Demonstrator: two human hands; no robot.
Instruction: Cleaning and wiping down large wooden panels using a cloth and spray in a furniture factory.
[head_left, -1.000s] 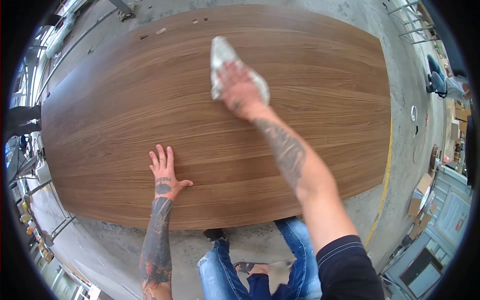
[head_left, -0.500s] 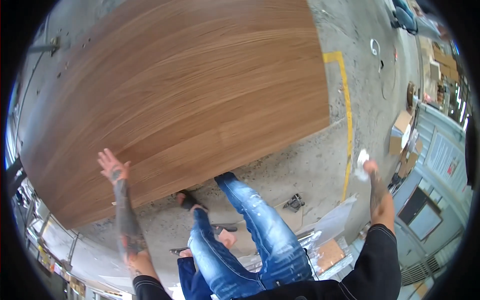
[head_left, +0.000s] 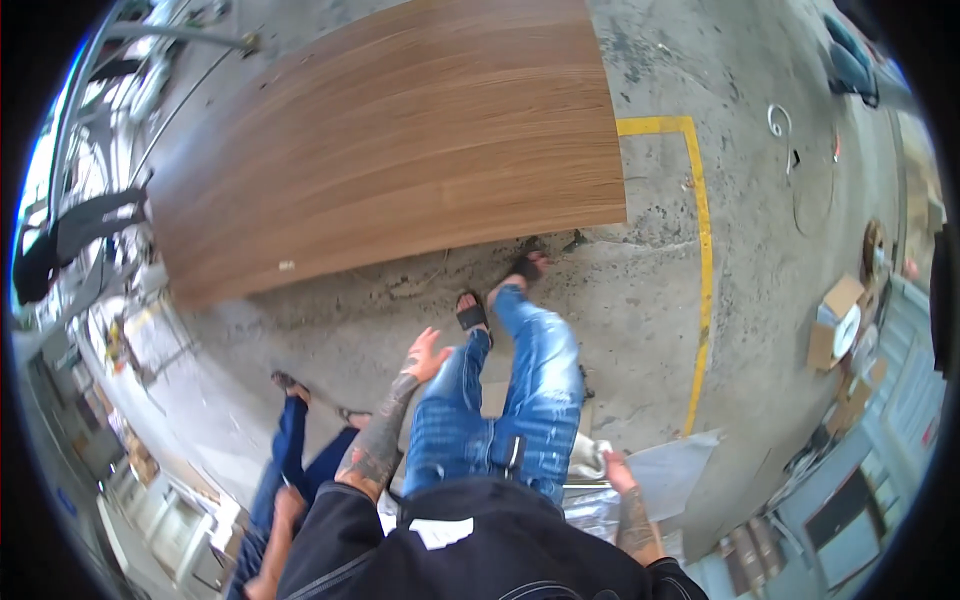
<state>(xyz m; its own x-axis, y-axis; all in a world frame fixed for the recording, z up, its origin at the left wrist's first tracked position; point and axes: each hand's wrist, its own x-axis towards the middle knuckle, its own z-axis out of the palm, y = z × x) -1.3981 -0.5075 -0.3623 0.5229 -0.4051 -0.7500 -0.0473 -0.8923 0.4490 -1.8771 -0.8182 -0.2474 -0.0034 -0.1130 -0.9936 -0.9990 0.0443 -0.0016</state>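
A large brown wood-grain board [head_left: 400,140] lies flat before me, apart from both hands. My left hand [head_left: 425,357] is in the air beside my knee, fingers spread and holding nothing. Low at my right side, my right hand [head_left: 618,472] grips a crumpled white cloth [head_left: 588,459], partly hidden behind my thigh. A small pale piece [head_left: 287,265] sits at the board's near edge.
Another person's legs [head_left: 300,450] stand close at my left. Yellow floor tape [head_left: 705,270] runs right of the board. Metal frames [head_left: 95,180] rise at the far left. An open cardboard box [head_left: 832,325] and a loose white cord [head_left: 778,122] are at the right.
My left hand has come off the board and back to my knee. The right hand has brought the cloth in to my side. I now stand farther back; the other person's legs show more.
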